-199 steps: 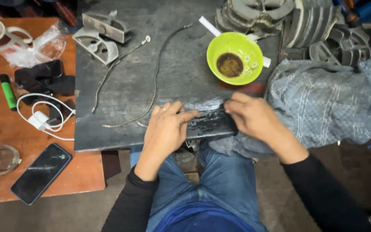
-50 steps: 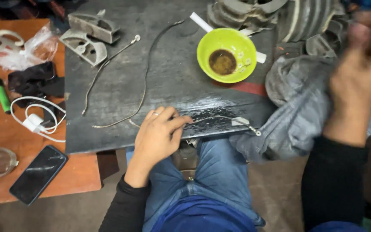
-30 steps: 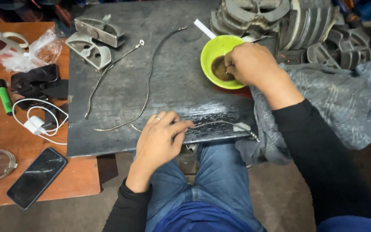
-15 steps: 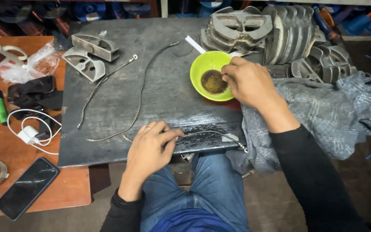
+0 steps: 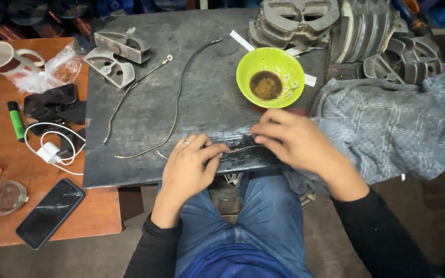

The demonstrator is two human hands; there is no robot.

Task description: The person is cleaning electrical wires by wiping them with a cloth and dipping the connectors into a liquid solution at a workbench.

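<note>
The left hand [image 5: 190, 166] presses flat, fingers together, pinning a thin cable [image 5: 243, 150] to the dark board [image 5: 202, 98] so it stays put. The right hand [image 5: 290, 140] rests on the same cable, fingers curled down; I cannot tell whether they pinch it. A green bowl [image 5: 270, 77] sits within easy reach.

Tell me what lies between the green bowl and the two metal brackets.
In the head view, a long bent wire crosses the dark board between the green bowl and the metal brackets.

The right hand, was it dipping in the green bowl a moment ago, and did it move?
Yes. The right hand left the green bowl and came down toward the person, to the dark slab's near edge beside the left hand.
</note>
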